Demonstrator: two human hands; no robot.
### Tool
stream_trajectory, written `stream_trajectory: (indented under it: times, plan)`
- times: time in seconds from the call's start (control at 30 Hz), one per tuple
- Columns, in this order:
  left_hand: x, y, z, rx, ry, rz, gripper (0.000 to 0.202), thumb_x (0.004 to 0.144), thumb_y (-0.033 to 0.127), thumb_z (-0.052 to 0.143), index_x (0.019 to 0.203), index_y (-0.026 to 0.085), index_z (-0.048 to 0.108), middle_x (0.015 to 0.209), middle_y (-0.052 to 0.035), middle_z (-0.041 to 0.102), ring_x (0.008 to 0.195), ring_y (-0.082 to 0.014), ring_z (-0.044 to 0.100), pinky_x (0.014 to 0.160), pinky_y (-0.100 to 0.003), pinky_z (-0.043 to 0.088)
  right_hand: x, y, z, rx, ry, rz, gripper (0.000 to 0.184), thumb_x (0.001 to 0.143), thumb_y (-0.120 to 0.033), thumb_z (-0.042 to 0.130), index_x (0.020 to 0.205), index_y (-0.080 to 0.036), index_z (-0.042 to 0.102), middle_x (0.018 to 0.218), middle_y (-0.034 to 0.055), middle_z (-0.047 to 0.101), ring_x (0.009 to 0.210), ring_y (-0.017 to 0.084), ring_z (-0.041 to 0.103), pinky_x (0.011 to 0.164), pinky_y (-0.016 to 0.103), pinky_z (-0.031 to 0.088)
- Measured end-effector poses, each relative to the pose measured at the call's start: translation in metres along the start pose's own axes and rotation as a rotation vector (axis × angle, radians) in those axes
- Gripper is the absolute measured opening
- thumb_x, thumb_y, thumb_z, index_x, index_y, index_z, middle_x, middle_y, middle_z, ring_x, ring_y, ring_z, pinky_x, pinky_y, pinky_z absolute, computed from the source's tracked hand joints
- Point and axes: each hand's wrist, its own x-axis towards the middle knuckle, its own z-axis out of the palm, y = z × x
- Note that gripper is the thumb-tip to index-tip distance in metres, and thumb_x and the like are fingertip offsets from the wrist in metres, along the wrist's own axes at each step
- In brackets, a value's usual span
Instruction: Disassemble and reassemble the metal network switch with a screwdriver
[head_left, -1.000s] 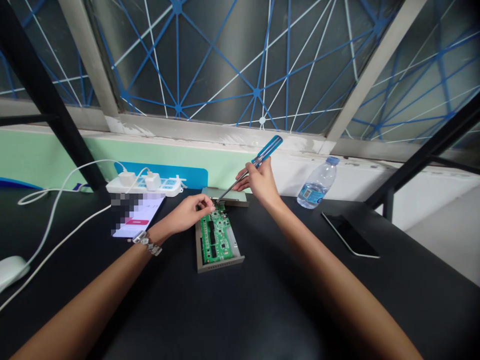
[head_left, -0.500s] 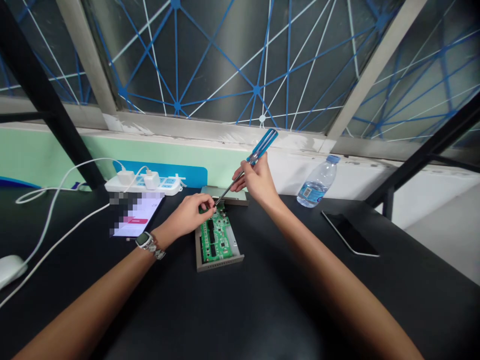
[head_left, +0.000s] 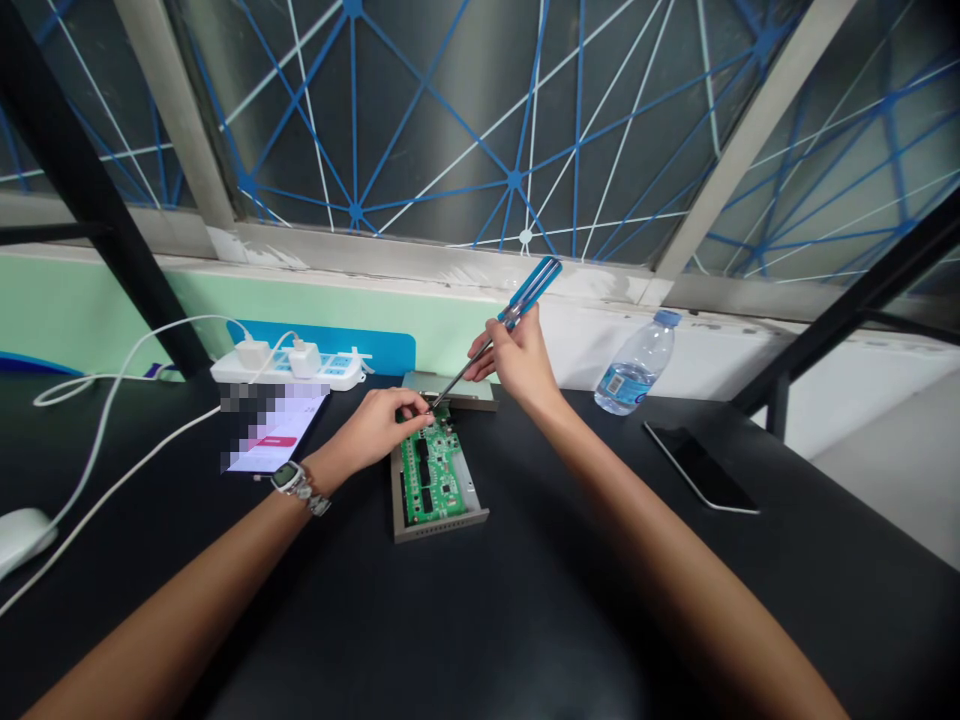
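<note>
- The circuit board point(head_left: 446, 465) is seated in its casing point(head_left: 442, 530) on the desk point(head_left: 562, 590).
- The screwdriver point(head_left: 532, 286) is gripped by the right hand point(head_left: 521, 365); work at the board's far end seems in hand.
- By its tip, the left hand point(head_left: 382, 425) is bunched; its hold cannot be told.
- Steady alignment seems called for.

No word or number can be read w/ certainty. At rt of the pic, the bottle point(head_left: 637, 362) carries a blue label point(head_left: 628, 386) w/ a white barcode patch point(head_left: 615, 384); its lettering is too small, so the brand I cannot tell. Left of ctr, the lit screen point(head_left: 296, 418) shows a red bar point(head_left: 275, 441) w/ tiny text, illegible, & its left part is covered by pixel squares point(head_left: 255, 408). In the ctr, the green circuit board point(head_left: 441, 470) has small white marks, also not legible. The wristwatch point(head_left: 286, 477), left of ctr, has an unreadable display.
</note>
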Motion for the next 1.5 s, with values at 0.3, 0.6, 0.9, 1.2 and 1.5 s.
stream_trajectory:
  times: [0.3, 0.6, 0.9, 1.2, 1.5]
  plan:
    - [0.0, 0.0, 0.001, -0.002, -0.011, 0.0, 0.019, 0.085, 0.034, 0.062, 0.085, 0.019, 0.074, 0.087, -0.0032, 0.073, 0.077, -0.0166, 0.063, 0.072, -0.029, 0.043, 0.0, 0.002, 0.0, -0.014, -0.008, 0.0, 0.027, 0.09, -0.028, 0.048, 0.101, -0.027, 0.023, 0.069, -0.0042, 0.06, 0.041, 0.014, 0.06, 0.038, 0.027, 0.049]
    - [0.0, 0.0, 0.001, -0.002, -0.017, 0.034, 0.023, 0.089, 0.035, 0.058, 0.087, 0.02, 0.075, 0.09, -0.0038, 0.074, 0.082, -0.018, 0.063, 0.074, -0.029, 0.044, 0.0, 0.001, -0.001, -0.029, -0.024, -0.046, 0.023, 0.093, -0.028, 0.044, 0.101, -0.027, 0.023, 0.069, -0.0037, 0.06, 0.044, 0.016, 0.063, 0.039, 0.029, 0.05]
    - [0.0, 0.003, 0.0, 0.01, -0.017, 0.049, 0.024, 0.089, 0.035, 0.056, 0.088, 0.019, 0.075, 0.092, -0.005, 0.074, 0.085, -0.0192, 0.064, 0.077, -0.03, 0.044, -0.002, 0.0, 0.001, -0.041, -0.031, -0.045, 0.028, 0.092, -0.032, 0.047, 0.107, -0.027, 0.025, 0.07, -0.004, 0.06, 0.043, 0.014, 0.061, 0.039, 0.027, 0.049]
    - [-0.001, 0.0, 0.004, 0.034, -0.027, 0.047, 0.026, 0.091, 0.036, 0.054, 0.087, 0.02, 0.073, 0.089, -0.0048, 0.073, 0.084, -0.0202, 0.063, 0.076, -0.031, 0.044, -0.003, 0.001, 0.002, -0.084, -0.09, -0.084, 0.023, 0.094, -0.031, 0.043, 0.107, -0.028, 0.024, 0.072, -0.0034, 0.06, 0.044, 0.014, 0.063, 0.041, 0.027, 0.05]
    - [-0.003, -0.006, 0.01, 0.128, 0.034, 0.084, 0.028, 0.092, 0.04, 0.055, 0.11, 0.022, 0.065, 0.108, -0.007, 0.067, 0.102, -0.0257, 0.057, 0.092, -0.042, 0.043, -0.006, -0.004, 0.003, -0.117, -0.118, -0.142, 0.029, 0.095, -0.038, 0.047, 0.112, -0.028, 0.027, 0.072, -0.0034, 0.061, 0.043, 0.013, 0.06, 0.041, 0.028, 0.049]
